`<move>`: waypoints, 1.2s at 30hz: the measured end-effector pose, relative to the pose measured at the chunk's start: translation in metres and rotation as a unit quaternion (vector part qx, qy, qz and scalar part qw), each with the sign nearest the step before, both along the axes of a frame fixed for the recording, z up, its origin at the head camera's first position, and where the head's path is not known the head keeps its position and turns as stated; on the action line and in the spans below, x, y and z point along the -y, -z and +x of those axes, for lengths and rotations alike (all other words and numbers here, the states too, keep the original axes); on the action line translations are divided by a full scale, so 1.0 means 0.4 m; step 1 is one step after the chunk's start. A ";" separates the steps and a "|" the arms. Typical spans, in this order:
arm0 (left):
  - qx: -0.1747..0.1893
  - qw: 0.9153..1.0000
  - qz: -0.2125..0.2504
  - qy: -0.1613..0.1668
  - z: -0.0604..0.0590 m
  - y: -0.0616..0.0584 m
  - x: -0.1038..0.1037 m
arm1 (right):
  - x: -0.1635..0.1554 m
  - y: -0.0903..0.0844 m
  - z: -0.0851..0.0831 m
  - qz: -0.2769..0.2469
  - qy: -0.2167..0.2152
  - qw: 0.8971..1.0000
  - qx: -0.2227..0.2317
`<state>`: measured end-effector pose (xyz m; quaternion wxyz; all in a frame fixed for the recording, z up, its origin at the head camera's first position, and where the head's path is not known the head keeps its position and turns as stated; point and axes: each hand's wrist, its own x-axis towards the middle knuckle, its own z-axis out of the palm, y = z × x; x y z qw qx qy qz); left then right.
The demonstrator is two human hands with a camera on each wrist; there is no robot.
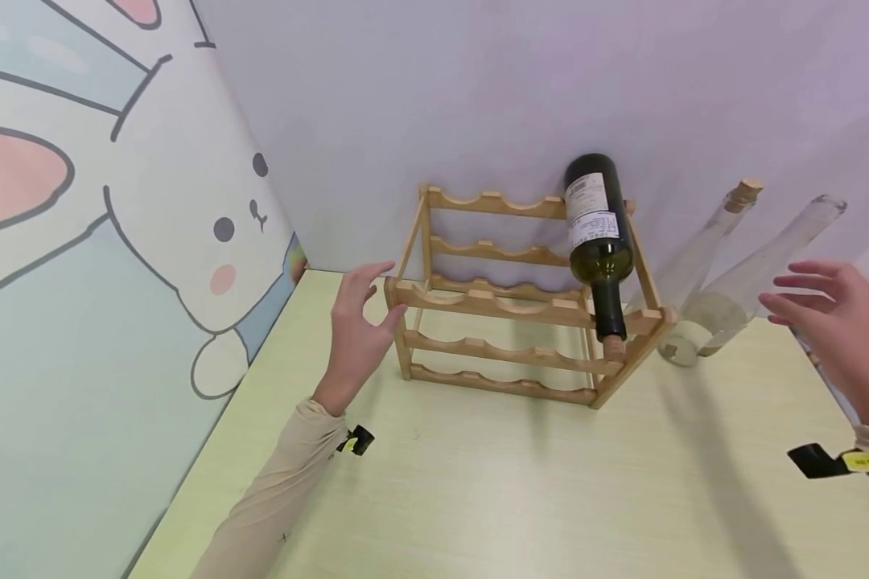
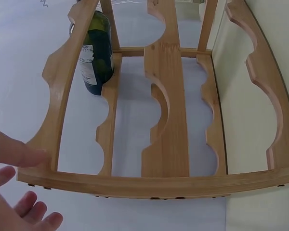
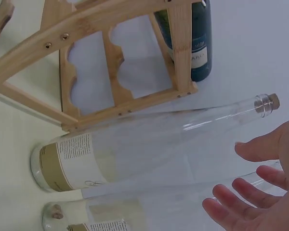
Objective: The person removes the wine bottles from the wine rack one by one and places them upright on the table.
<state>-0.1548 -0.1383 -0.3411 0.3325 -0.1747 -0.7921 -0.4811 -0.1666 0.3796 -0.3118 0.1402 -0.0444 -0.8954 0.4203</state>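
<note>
A wooden wine rack (image 1: 510,305) stands on the table against the wall. On its top tier, at the right end, lies a dark green wine bottle (image 1: 599,217), its corked neck pointing to the front. My left hand (image 1: 360,322) is at the rack's top left corner, thumb (image 2: 24,155) at the front rail and the other fingers apart from the wood. To the right of the rack stand two clear glass bottles, one corked (image 3: 135,149) and one with a bare mouth (image 1: 782,249). My right hand (image 1: 836,310) is beside the uncorked bottle, fingers spread loosely, holding nothing.
The pale yellow table (image 1: 478,490) reaches toward me in front of the rack. A lilac wall (image 1: 405,96) rises behind it. On the left is a wall with a painted rabbit (image 1: 195,217). The table's right edge shows beyond the glass bottles.
</note>
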 end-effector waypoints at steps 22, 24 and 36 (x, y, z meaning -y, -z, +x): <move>-0.032 0.996 -0.076 0.029 0.009 -0.076 -0.052 | 0.157 -0.029 0.102 -0.214 -0.192 0.952 -0.109; -0.034 0.996 -0.076 0.037 0.009 -0.081 -0.057 | 0.167 -0.024 0.106 -0.241 -0.214 0.940 -0.109; -0.025 0.992 -0.055 0.115 0.008 -0.108 -0.103 | 0.211 0.034 0.103 -0.121 -0.211 0.968 -0.055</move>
